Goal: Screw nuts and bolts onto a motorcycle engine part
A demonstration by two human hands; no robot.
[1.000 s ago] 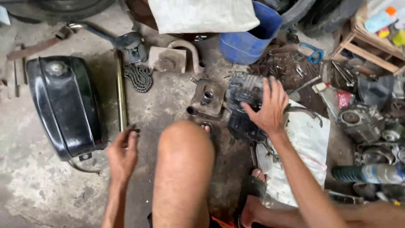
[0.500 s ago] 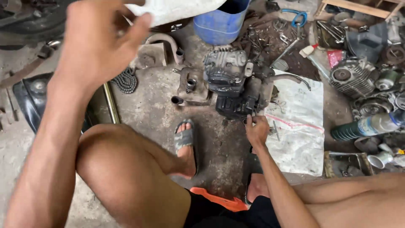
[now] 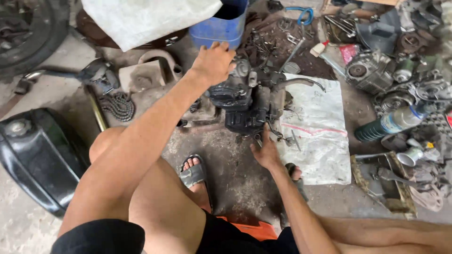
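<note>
Hands brace the dark engine block: left hand cupped over its top, right hand gripping its lower front edge, seemingly steadying it for turning, which calls for firm hold.

A: Colours first: the engine block in the middle is grimy black with dull grey metal patches.

B: Just right of the engine, a white plastic sheet with a thin pink-red stripe.

A: Behind the engine, a bright blue bucket, and a pale white sack left of that.

B: Far left of the engine, a glossy black fuel tank.

A: Below the engine, a dark grey sandal and an orange strip of cloth.

B: Well right of the engine, a green spray can.
</note>
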